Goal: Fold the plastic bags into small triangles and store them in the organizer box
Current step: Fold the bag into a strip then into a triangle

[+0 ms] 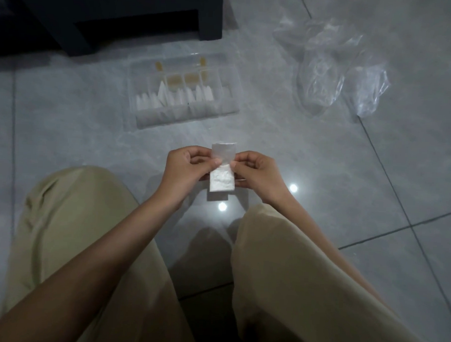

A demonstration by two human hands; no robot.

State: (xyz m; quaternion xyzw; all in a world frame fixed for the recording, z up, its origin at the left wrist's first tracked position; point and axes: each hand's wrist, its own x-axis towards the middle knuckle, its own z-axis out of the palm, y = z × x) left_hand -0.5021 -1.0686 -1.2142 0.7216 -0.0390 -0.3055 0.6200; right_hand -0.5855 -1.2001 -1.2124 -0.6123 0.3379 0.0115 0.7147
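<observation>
Between the knees, just above the floor (334, 191), a bag folded into a narrow strip (222, 182) is held upright in both hands. The left hand (183, 166) is curled, its thumb and fingers pinching the strip's left edge about halfway up. The right hand (258, 172) is curled likewise and pinches the right edge opposite. The lower half of the strip looks thick and white, as if already layered. The upper half is thinner and translucent and stands free above the thumbs.

The step in hand is judged to be the triangle folding of this strip. For a neat result, each corner would best be brought squarely across to the far edge and the crease pressed flat before the next turn. Trapped air should be squeezed out, since thin film tends to spring back. The pinch should be kept close to the fold line so that the layers cannot slide apart. The last bit of free end would need to be tucked in, or the packet may open.

Straight ahead on the floor, well apart from the hands, the box (185, 120) is seen, clear-walled and divided. White triangles (168, 97) stand in a row across most of its compartments; whether any compartment is free cannot be told. To the right, loose bags (326, 79) lie crumpled, not yet folded. Dark furniture (117, 18) stands behind the box. Nothing lies between the hands and the box; only the forward reach over the knees is to be allowed for.
</observation>
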